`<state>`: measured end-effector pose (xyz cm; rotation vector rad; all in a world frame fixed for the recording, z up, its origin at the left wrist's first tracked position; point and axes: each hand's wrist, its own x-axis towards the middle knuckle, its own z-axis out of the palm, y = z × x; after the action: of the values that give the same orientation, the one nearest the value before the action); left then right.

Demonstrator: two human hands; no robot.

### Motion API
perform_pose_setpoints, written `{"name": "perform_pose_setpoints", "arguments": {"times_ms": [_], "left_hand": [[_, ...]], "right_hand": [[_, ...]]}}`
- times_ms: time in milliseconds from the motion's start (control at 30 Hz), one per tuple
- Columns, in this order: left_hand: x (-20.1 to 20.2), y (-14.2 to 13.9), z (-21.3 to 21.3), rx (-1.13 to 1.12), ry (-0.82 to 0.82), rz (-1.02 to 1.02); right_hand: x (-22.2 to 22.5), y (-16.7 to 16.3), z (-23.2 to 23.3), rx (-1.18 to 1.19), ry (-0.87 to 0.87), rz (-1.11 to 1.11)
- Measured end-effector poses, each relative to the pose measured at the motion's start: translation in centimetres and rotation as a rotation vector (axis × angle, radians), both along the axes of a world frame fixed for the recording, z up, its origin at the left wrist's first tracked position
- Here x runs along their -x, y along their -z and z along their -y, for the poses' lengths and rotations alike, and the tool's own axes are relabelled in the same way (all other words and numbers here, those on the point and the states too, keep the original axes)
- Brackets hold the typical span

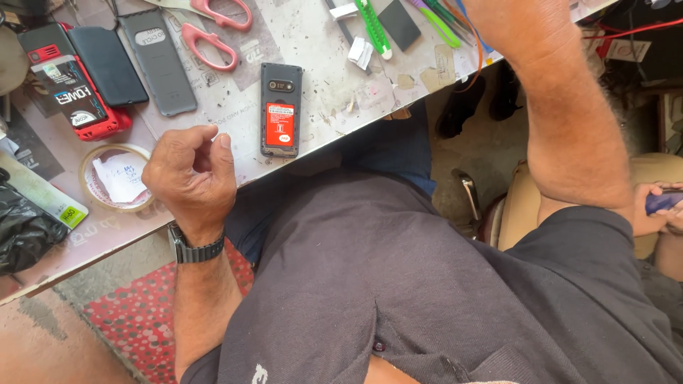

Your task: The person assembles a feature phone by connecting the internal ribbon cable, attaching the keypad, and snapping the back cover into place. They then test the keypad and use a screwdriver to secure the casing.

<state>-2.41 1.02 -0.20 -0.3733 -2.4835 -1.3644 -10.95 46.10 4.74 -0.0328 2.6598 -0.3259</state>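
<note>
Your left hand, loosely curled and empty, rests left of the open-backed phone; its long axis points away from you. The right hand's grip is out of view.

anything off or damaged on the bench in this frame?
Yes. The small phone near the table edge lies face down with its back cover off, red battery exposed. A loose grey back cover lies apart, further left. The left hand is loosely curled beside the phone, holding nothing visible. The right hand is out of view.
</note>
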Motion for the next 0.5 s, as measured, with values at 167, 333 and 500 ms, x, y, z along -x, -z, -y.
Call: {"name": "perform_pose_setpoints", "arguments": {"times_ms": [167, 333, 500], "left_hand": [[-0.3, 0.0, -0.1, -0.012, -0.011, 0.005], [-0.5, 0.0, 0.0, -0.001, -0.035, 0.001], [-0.5, -0.4, 0.1, -0.01, -0.019, -0.01]], "right_hand": [[0.6, 2.3, 1.4, -0.059, 0.006, 0.037], [1.8, 3.8, 2.9, -0.108, -0.005, 0.06], [1.7, 3.9, 2.6, -0.104, -0.004, 0.037]]}}
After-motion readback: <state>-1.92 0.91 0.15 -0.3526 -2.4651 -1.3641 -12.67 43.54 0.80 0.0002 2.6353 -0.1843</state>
